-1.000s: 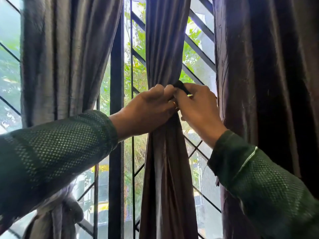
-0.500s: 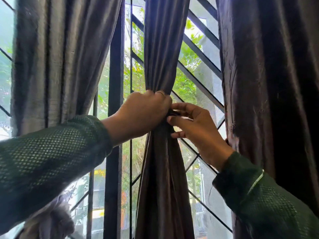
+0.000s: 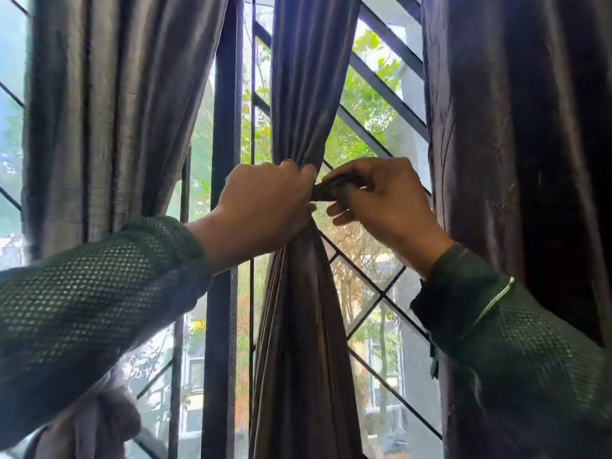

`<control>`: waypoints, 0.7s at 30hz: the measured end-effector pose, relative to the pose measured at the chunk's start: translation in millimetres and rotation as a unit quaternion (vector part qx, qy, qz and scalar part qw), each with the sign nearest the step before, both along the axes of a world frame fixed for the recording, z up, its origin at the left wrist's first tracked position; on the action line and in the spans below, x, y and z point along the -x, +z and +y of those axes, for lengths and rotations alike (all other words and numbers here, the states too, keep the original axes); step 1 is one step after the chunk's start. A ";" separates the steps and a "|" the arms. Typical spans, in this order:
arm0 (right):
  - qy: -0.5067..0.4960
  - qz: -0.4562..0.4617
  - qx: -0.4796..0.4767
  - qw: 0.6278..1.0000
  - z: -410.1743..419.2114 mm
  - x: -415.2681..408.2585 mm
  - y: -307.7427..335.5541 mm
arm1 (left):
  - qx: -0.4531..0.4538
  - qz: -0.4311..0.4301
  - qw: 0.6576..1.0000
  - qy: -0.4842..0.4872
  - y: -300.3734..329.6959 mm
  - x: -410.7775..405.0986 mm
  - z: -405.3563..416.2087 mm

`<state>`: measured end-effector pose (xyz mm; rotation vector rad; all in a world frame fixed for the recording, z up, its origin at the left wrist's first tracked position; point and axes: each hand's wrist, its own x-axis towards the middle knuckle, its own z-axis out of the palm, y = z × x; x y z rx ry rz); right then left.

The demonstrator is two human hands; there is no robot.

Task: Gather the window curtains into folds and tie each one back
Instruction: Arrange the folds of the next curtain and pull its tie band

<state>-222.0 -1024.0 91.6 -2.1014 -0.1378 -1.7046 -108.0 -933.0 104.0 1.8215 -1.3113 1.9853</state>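
STEP: tying back middle curtain [image 3: 308, 94], gathered at window centre | LEFT: left hand [image 3: 265, 207] fingers curled round the bunched folds | RIGHT: right hand [image 3: 381, 200] fingers pinching dark tie-back strap [image 3: 328, 190], wrist raised | NEXT: likely draw strap round and fasten | right curtain [image 3: 513, 127] hangs loose.

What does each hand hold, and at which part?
The left hand grips the middle curtain at its gathered waist. The right hand pinches the free end of the dark tie.

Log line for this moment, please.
step: tying middle curtain | left hand: grips gathered folds | right hand: pinches dark tie band | tie: unfinished
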 end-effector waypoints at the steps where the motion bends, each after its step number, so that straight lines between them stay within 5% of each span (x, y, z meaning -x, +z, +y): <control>1: 0.004 0.007 -0.001 1.000 0.3 1.1 2.0 | -0.001 0.007 1.000 0.001 0.9 1.5 0.2; 10: 0.097 0.053 -0.070 0.991 5.6 11.6 11.5 | -0.108 0.178 0.967 -0.150 16.8 16.7 9.3; 13: 0.083 0.062 -0.075 0.992 9.5 12.3 10.7 | -0.078 0.178 0.962 -0.192 10.7 20.3 13.3; 16: 0.075 0.084 -0.075 0.991 14.1 11.9 10.0 | 0.019 0.095 0.992 -0.083 -0.1 24.1 12.5; 21: 0.067 0.104 -0.111 0.986 20.8 12.0 13.0 | 0.053 -0.113 0.989 -0.073 -6.1 14.4 14.5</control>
